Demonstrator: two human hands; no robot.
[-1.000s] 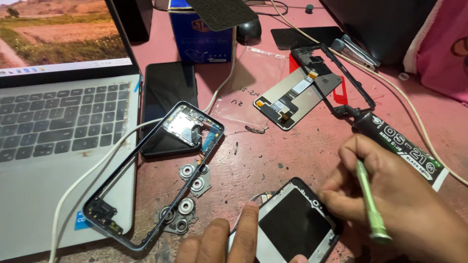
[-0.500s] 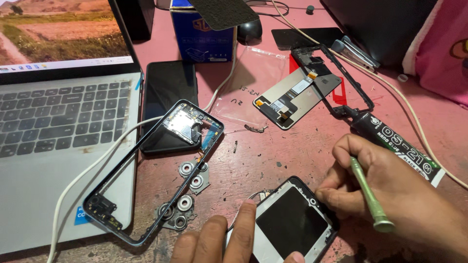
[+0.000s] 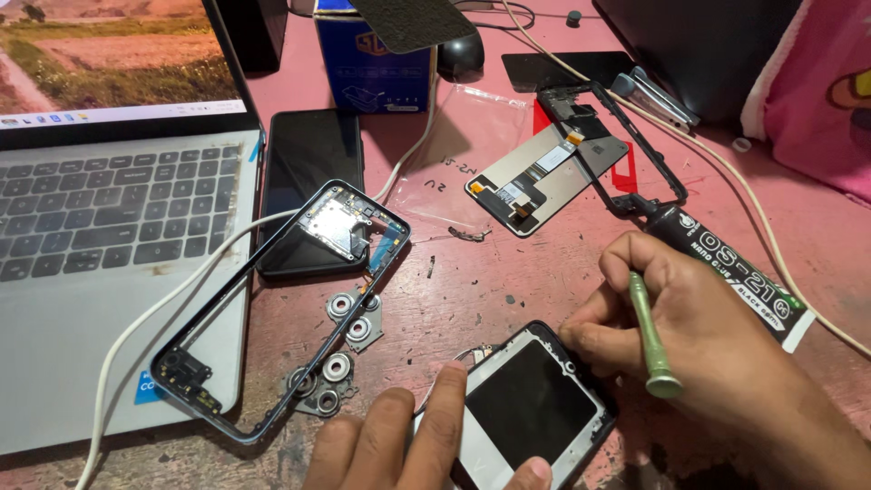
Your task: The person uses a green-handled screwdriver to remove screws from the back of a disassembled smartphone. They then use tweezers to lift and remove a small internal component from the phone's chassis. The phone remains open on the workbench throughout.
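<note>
An opened phone body [image 3: 526, 408] with a black battery lies at the bottom centre of the pink table. My left hand [image 3: 408, 449] presses down on its near left edge with the fingertips. My right hand [image 3: 699, 336] grips a green screwdriver [image 3: 650, 338], its tip hidden under my fingers at the phone's upper right corner. An empty phone frame [image 3: 272, 318] with a small board at its top lies to the left, partly over the laptop.
A laptop [image 3: 100, 227] fills the left. A black phone [image 3: 308, 181], camera-lens bezels [image 3: 349, 322], a display panel [image 3: 544, 177], a second frame [image 3: 635, 145], a black glue tube [image 3: 726, 268], a blue box [image 3: 376, 77] and white cables [image 3: 181, 290] lie around.
My right hand has shifted slightly with the screwdriver at the phone's corner. The left hand has stayed on the phone.
</note>
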